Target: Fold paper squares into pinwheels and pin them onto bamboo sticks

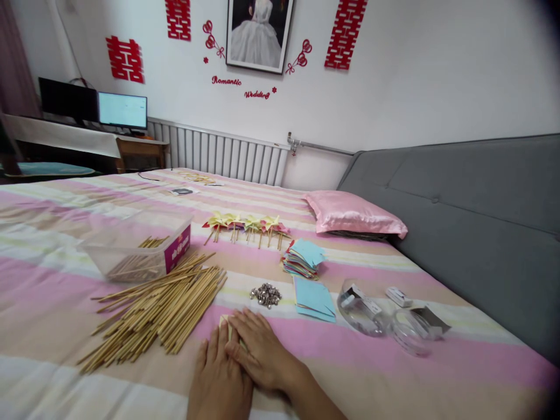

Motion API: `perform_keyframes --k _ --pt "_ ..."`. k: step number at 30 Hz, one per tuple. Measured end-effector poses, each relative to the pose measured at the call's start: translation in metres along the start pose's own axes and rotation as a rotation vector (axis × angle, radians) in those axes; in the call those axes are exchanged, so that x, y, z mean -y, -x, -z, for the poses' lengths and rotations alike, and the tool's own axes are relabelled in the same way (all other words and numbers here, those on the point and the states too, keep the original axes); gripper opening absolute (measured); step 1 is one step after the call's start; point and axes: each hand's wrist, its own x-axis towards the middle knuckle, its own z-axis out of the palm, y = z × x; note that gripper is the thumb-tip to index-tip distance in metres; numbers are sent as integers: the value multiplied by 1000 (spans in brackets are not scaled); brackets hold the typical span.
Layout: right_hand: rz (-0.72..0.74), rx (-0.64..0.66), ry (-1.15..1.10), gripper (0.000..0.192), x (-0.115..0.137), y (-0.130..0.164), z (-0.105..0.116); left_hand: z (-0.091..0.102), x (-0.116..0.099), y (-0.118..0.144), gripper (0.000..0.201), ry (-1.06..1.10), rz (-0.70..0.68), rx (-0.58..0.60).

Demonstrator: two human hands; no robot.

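1. We log a bed (pixel 65 291) with a pink, cream and tan striped cover.
2. On it we count a sticks pile (pixel 161 306), a clear tub (pixel 135 248), pins (pixel 265 294) and two paper stacks (pixel 304 258) (pixel 314 298).
3. Farther back we note a pinwheel row (pixel 247 224) and a pink pillow (pixel 352 214).
4. At right we list clear lids (pixel 385 318) and white packets (pixel 398 296).
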Motion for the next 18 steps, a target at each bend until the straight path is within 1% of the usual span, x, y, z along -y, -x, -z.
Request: perform_keyframes --k 8,13,18 --pt "-10 2 -2 67 0 1 0 0 -1 -1 52 -1 -13 -12" --pt "-3 -5 1 67 0 0 0 10 -5 -1 53 -20 18 51" --pt "1 -4 0 65 -2 1 0 14 -6 -1 54 -14 33 62"
